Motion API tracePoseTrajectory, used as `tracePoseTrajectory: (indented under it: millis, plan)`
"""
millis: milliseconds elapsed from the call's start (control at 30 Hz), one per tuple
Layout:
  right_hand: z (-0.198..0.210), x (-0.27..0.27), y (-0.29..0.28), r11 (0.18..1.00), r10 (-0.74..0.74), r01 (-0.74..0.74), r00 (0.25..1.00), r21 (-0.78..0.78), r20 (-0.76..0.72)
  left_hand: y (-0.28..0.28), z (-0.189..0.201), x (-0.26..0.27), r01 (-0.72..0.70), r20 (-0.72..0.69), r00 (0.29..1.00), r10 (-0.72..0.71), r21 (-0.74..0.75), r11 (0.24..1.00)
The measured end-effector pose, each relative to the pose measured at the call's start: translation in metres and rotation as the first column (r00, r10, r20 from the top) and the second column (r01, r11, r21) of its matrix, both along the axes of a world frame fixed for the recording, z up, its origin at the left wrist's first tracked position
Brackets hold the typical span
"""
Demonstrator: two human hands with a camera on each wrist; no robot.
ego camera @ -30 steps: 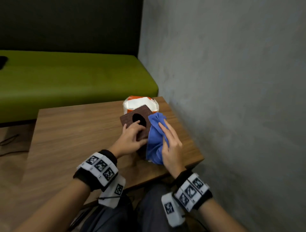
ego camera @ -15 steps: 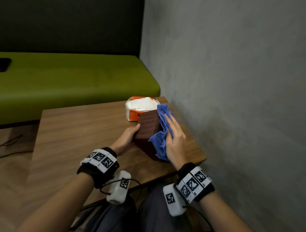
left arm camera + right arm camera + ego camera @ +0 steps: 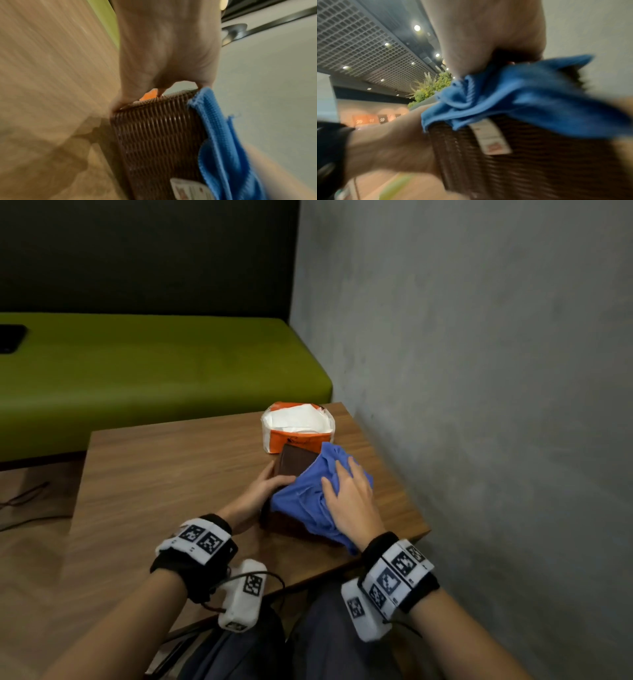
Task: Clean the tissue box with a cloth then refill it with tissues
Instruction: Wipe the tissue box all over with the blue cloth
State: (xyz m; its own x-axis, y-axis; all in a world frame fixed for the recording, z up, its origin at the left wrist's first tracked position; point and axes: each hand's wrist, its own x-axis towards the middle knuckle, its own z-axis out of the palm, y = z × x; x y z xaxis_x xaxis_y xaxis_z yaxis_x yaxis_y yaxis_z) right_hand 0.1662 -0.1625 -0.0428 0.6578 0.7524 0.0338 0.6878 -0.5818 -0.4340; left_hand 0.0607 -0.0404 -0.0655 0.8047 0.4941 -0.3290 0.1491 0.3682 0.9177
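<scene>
A brown woven tissue box (image 3: 295, 464) (image 3: 157, 138) (image 3: 530, 159) lies on its side on the wooden table (image 3: 171, 481). My left hand (image 3: 263, 486) (image 3: 164, 54) grips its left edge, fingers and thumb curled round it. A blue cloth (image 3: 308, 501) (image 3: 223, 142) (image 3: 513, 94) is draped over the box's upper face. My right hand (image 3: 349, 498) lies flat on the cloth with fingers spread, pressing it onto the box. An orange and white pack of tissues (image 3: 297, 424) sits just behind the box.
A grey wall (image 3: 479, 371) runs close along the table's right edge. A green bench (image 3: 137, 364) stands behind the table, with a dark object (image 3: 10, 337) at its far left. The box is near the table's front right corner.
The box was turned from its top face with the oval hole showing to another face up. My right hand and the cloth moved from the box's right side onto its upper face.
</scene>
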Motion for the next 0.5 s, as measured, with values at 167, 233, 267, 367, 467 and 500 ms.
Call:
tracePoseTrajectory:
  millis: [167,233,267,367,467,500]
  plan:
    - [-0.003,-0.004,0.021,0.995,0.014,-0.007,0.998,-0.1,0.067,-0.009,-0.023,0.004,0.038,-0.167,0.986,-0.006,0.187,0.982]
    - [-0.009,-0.004,0.015,0.996,0.087,-0.084,0.991,-0.038,0.1,-0.001,-0.025,0.002,0.111,-0.238,0.97,-0.044,0.276,0.955]
    - [-0.01,-0.002,0.012,0.992,0.129,-0.13,0.988,-0.002,0.09,0.0,-0.024,0.002,0.109,-0.253,0.967,-0.028,0.312,0.944]
    - [-0.01,0.0,0.012,0.984,0.176,-0.176,0.979,-0.011,0.1,-0.004,-0.007,0.003,0.006,-0.186,0.975,0.117,0.553,0.833]
    - [-0.012,-0.002,0.015,0.994,0.038,-0.02,0.986,-0.109,0.165,-0.01,-0.004,0.007,-0.02,-0.071,0.992,0.1,0.714,0.7]
    - [-0.013,-0.002,0.017,0.995,0.01,0.004,0.989,-0.096,0.145,-0.011,-0.007,0.007,-0.037,-0.06,0.992,0.115,0.721,0.692]
